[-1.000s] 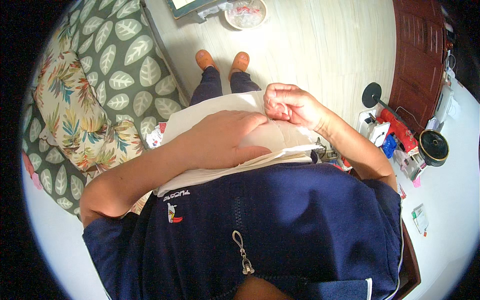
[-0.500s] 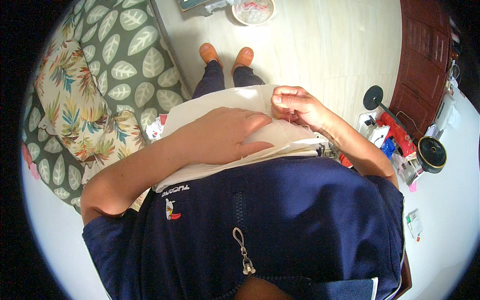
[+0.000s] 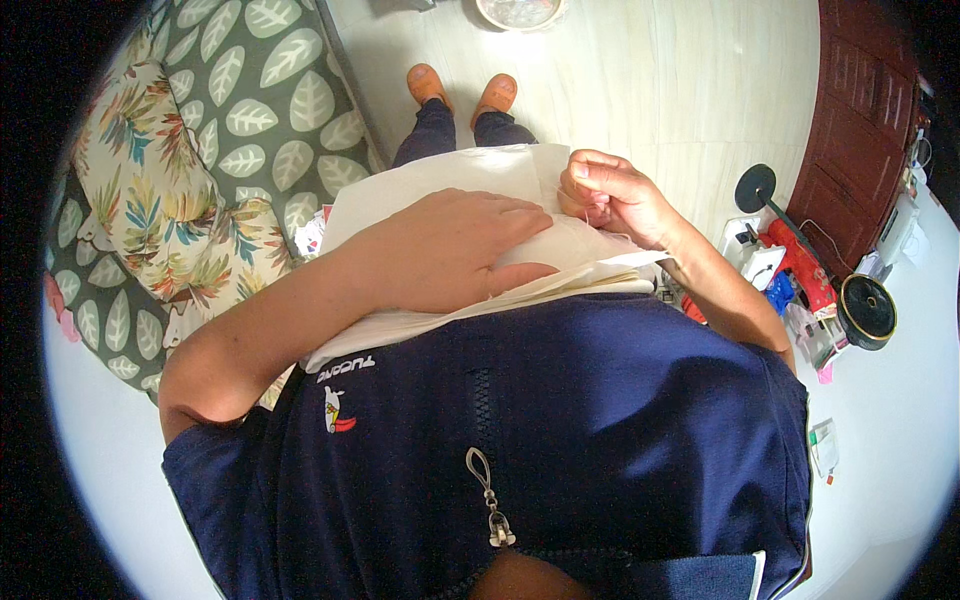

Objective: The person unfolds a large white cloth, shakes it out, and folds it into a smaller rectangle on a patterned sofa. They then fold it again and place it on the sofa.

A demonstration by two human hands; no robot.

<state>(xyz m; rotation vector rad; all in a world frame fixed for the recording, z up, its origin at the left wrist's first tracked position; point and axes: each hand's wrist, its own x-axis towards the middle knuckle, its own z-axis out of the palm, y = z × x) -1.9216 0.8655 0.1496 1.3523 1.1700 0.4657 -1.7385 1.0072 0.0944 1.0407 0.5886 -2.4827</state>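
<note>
The cream fabric (image 3: 440, 180) lies spread over the person's lap, under both hands. It looks light, soft and floppy, likely to slip and wrinkle, so it is best held pressed flat or pinched at an edge. The left hand (image 3: 450, 245) rests open, palm down on its middle. The right hand (image 3: 610, 190), just beyond at the far edge, is closed in a pinch on a thin thread (image 3: 585, 213); a needle cannot be made out.
</note>
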